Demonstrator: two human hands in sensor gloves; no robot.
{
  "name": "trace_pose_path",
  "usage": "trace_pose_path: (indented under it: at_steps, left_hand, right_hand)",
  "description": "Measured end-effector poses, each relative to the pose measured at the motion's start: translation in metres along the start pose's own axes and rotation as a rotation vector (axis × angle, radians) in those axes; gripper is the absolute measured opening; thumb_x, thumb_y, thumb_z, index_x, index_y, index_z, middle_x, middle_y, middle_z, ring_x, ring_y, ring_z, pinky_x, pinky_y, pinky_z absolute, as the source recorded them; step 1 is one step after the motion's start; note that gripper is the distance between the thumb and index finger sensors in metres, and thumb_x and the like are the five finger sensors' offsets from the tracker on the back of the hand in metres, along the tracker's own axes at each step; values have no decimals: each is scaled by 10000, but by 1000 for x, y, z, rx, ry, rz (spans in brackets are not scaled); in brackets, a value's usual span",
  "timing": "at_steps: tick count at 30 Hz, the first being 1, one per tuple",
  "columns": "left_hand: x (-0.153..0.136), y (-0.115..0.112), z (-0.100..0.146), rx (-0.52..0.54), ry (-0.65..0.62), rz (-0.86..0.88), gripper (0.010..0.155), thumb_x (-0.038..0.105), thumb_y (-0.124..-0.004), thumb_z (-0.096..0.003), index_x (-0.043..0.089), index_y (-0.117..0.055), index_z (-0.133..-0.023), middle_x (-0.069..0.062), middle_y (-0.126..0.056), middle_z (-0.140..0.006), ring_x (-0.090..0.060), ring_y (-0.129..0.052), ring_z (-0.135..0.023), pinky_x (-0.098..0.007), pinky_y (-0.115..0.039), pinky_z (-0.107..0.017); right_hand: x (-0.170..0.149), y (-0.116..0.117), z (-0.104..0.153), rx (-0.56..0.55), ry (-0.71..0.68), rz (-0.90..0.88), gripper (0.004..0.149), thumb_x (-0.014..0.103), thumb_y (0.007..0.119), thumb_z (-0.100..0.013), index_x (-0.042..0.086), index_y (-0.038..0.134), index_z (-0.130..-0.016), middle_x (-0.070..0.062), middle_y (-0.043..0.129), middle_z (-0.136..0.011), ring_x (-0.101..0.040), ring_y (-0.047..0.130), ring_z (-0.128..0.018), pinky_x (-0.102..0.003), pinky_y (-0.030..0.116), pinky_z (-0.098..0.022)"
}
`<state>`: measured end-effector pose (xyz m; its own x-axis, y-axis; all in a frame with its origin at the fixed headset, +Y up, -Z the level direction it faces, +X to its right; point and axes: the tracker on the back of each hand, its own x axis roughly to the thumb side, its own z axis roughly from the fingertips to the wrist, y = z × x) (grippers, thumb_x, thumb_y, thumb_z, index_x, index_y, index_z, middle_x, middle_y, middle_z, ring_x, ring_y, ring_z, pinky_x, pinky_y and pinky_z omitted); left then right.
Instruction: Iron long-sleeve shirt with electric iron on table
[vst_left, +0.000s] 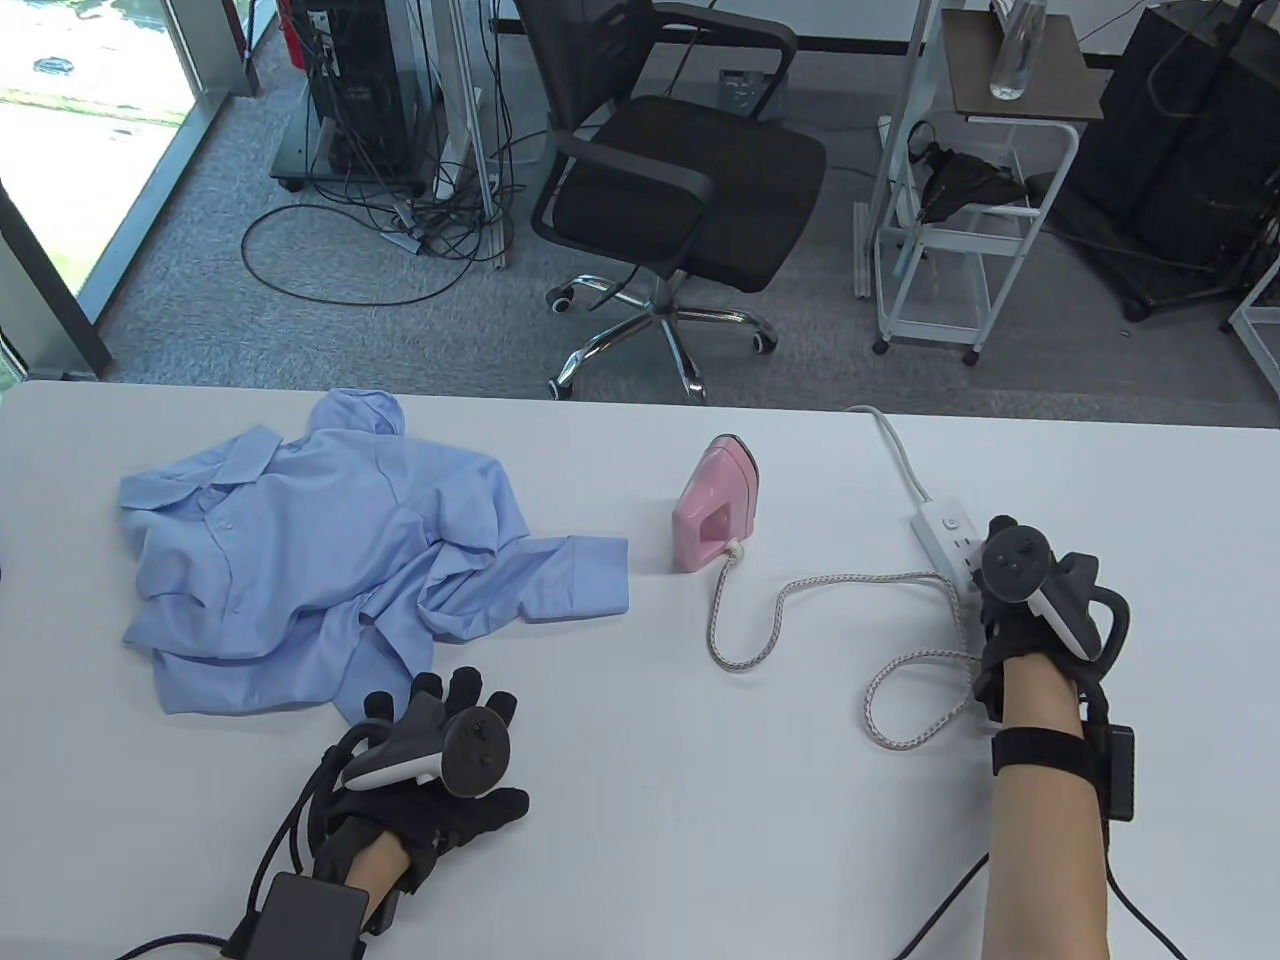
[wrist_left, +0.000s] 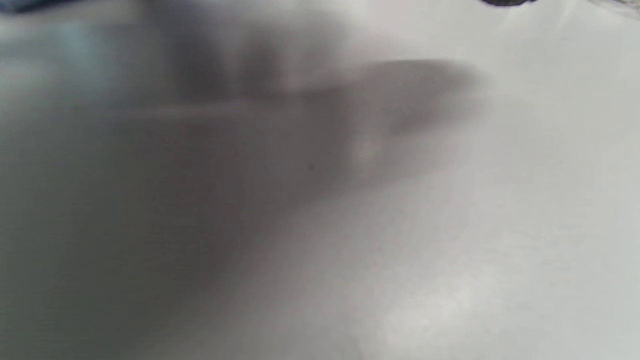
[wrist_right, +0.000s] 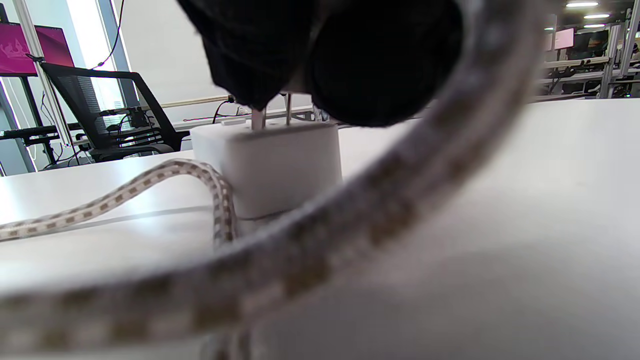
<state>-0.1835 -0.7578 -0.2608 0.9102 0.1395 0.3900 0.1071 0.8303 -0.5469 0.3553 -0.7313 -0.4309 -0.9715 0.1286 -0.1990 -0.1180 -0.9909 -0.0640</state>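
Observation:
A crumpled light-blue long-sleeve shirt (vst_left: 330, 550) lies on the left of the white table (vst_left: 640, 800). A pink electric iron (vst_left: 712, 505) stands on the table's middle. Its braided cord (vst_left: 790, 600) loops to my right hand (vst_left: 1000, 625). That hand pinches the iron's plug over the white power strip (vst_left: 945, 530). In the right wrist view my black gloved fingers (wrist_right: 380, 60) hold the plug, and two metal prongs (wrist_right: 258, 119) show at the top of the strip (wrist_right: 280, 165). My left hand (vst_left: 450, 720) rests flat on the table, fingers spread, just below the shirt's hem.
The strip's white lead (vst_left: 900, 450) runs off the far table edge. An office chair (vst_left: 680, 180) and a white trolley (vst_left: 960, 230) stand beyond the table. The left wrist view shows only blurred table surface (wrist_left: 500, 225) and the hand's shadow.

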Motion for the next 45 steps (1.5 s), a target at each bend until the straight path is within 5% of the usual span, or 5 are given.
trace_pose_path:
  at_steps: [12, 18, 35, 40, 45]
  left_hand:
    - [0, -1, -1, -25, 14, 2, 993, 702, -478, -563, 96, 52, -1144, -353, 143, -1084, -693, -49, -967, -901, -141, -540]
    - [0, -2, -1, -39, 19, 3, 994, 702, -478, -564, 93, 52, -1143, -353, 144, -1083, -694, -51, -967, -901, -140, -540]
    - [7, -3, -5, -74, 8, -12, 993, 699, -479, -565, 92, 56, -1141, -354, 153, -1075, -692, -49, -965, -900, -138, -539]
    - [4, 0, -1, -53, 15, 4, 996, 700, -479, -564, 91, 58, -1141, -354, 158, -1074, -694, -45, -964, -900, -137, -539]
    - [3, 4, 2, -39, 13, 7, 996, 699, -479, -565, 91, 58, -1142, -355, 158, -1073, -693, -42, -965, -901, -136, -538]
  right_hand:
    - [21, 1, -6, 127, 47, 155, 600, 281, 792, -567, 203, 525, -1098, -206, 855, -765, -229, 939, -371, -554, 847, -526]
    - [27, 9, -8, 53, 136, 96, 614, 299, 786, -582, 73, 529, -1092, -185, 905, -655, -182, 952, -270, -502, 899, -444]
    - [23, 19, -5, 8, 114, 154, 612, 329, 728, -610, 123, 458, -1118, -143, 868, -665, -200, 951, -299, -521, 883, -460]
    - [14, 4, -6, 281, 141, 34, 736, 553, 580, -611, 199, 235, -1156, -220, 727, -921, -378, 910, -592, -662, 726, -599]
    - [14, -33, -5, 90, 133, 64, 768, 568, 585, -602, 174, 235, -1160, -266, 594, -1066, -436, 855, -717, -677, 697, -613]
